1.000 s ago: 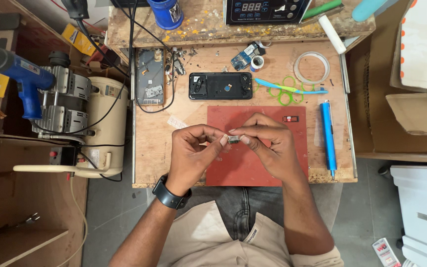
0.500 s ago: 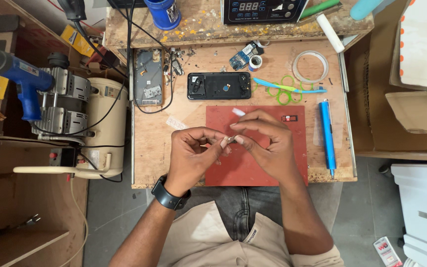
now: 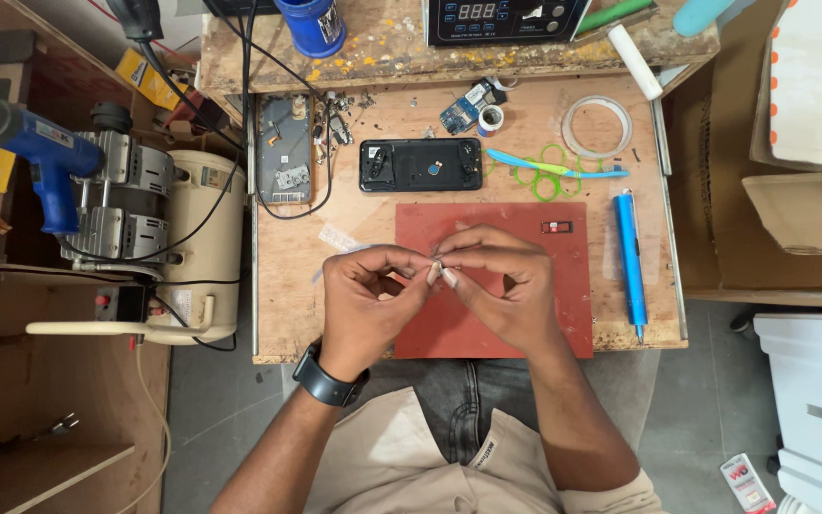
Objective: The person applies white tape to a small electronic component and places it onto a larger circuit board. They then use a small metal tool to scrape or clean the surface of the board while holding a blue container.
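Observation:
My left hand (image 3: 368,295) and my right hand (image 3: 501,286) meet fingertip to fingertip over the left part of a red work mat (image 3: 563,286). Together they pinch a tiny pale part (image 3: 437,269); it is too small to tell what it is. A black watch sits on my left wrist (image 3: 327,379). Beyond the mat lies an opened black phone body (image 3: 420,164), and to its left a grey phone frame (image 3: 285,148) with wires around it.
A blue pen-shaped tool (image 3: 630,257) lies right of the mat. Green-handled tweezers (image 3: 549,169) and a clear tape ring (image 3: 596,127) are at the back right. A cream compressor (image 3: 178,247) and blue heat gun (image 3: 45,157) stand left. Cardboard boxes (image 3: 792,181) fill the right.
My hands have stayed together over the mat. The fingers have shifted slightly around the tiny part, and a small white strip seen above my right hand half a second ago no longer shows.

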